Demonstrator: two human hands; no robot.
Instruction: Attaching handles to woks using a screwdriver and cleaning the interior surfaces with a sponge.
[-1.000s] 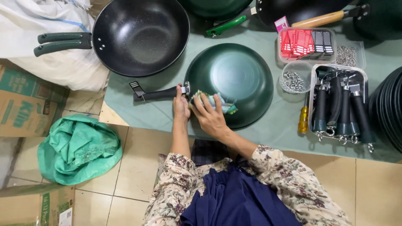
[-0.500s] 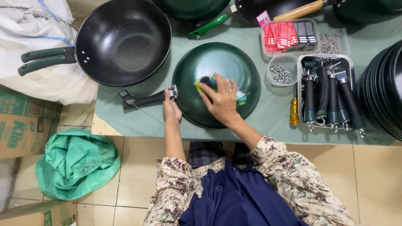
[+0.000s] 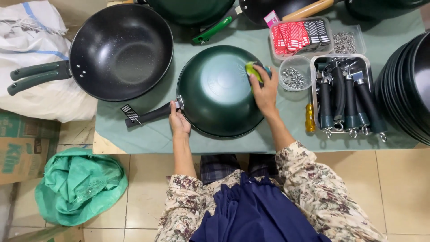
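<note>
Head view: a dark green round metal pan (image 3: 217, 92) is laid upside down on the green-covered bench (image 3: 268, 141), near its front edge. Its black handle joint is clamped in the left hand (image 3: 178, 123); a yellow-green sponge (image 3: 251, 69) is pressed to the far right rim under the closed right hand (image 3: 265, 87). Just beside it, screws are held in a small clear round cup (image 3: 294, 74), dark handles in a clear rectangular tray (image 3: 342, 96), and red and black tags in another clear tray (image 3: 299, 36).
</note>
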